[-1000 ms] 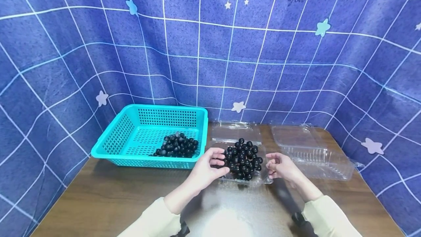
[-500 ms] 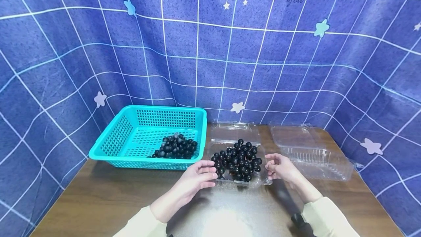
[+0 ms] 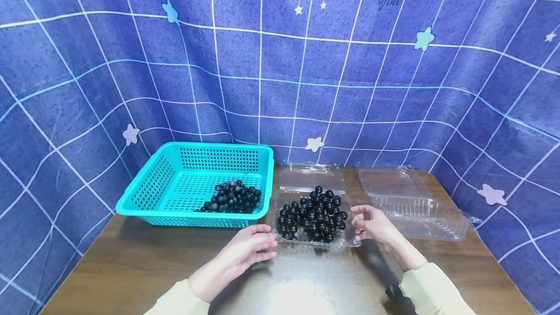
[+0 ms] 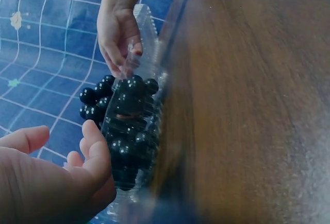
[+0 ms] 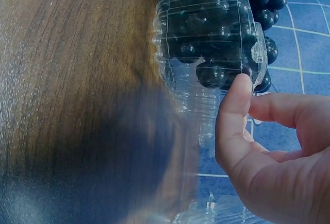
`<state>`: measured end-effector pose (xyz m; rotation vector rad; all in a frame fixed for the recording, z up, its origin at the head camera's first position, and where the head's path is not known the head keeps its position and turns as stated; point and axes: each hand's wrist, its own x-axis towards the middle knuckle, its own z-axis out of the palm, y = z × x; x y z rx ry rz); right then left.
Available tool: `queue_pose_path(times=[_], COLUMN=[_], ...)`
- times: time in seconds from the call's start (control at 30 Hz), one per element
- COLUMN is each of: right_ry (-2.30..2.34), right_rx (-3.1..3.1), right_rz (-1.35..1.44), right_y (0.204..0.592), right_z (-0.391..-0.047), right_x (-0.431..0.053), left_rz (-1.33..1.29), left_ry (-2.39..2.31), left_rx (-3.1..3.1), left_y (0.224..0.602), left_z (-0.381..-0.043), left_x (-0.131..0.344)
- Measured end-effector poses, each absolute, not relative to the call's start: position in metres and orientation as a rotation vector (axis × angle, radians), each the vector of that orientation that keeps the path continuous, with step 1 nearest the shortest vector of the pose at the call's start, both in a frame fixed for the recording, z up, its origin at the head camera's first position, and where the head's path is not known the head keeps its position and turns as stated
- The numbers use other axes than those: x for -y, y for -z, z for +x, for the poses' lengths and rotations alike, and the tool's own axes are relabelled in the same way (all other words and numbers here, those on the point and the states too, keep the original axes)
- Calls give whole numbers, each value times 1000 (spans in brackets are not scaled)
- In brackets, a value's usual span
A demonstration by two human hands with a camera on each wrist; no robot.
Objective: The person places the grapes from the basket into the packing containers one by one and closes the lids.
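A clear plastic clamshell container [image 3: 311,178] stands on the table with its lid laid back. Dark grapes [image 3: 321,214] fill it, some heaped above the rim. At its near right corner my right hand [image 3: 373,223] pinches the rim between thumb and fingers, as the right wrist view shows up close. My left hand [image 3: 246,253] is by the near left corner, fingers extended and loosely bent, holding nothing. In the left wrist view the fingertips [image 4: 92,134] are right beside the container's wall [image 4: 154,116].
To the left stands a turquoise plastic basket [image 3: 150,193] with more dark grapes [image 3: 234,197] in its right part. A second clear clamshell container [image 3: 420,213], open and without grapes, is on the right. A blue grid-patterned curtain [image 3: 280,62] encloses the wooden table [image 3: 144,252].
My left hand has moved from the grapes toward the left and nearer to me, leaving the container's left part in view. The right hand has stayed at the right corner.
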<state>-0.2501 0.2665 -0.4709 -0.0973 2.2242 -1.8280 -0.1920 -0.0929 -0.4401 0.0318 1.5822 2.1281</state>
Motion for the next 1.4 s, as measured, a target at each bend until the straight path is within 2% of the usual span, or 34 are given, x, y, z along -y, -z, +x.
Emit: queue_pose_path(times=[0.2,0.53,0.77,1.4], right_ry=[1813,1843,1829,1798], right_rx=[-2217,-2199,-2221,-2254], right_rz=[-42,-138,-48,-65], right_y=[487,450,437,436], right_z=[-261,-237,-230,-230], right_x=[-273,-258,-250,-249], left_rz=[-60,-100,-86,-124], left_ry=[-2153,-2190,-2232,-2340], left_rx=[-1482,-1387,-1307,-1177], left_y=[446,453,455,456], left_z=[-193,-188,-187,-190], left_x=[97,91,85,71])
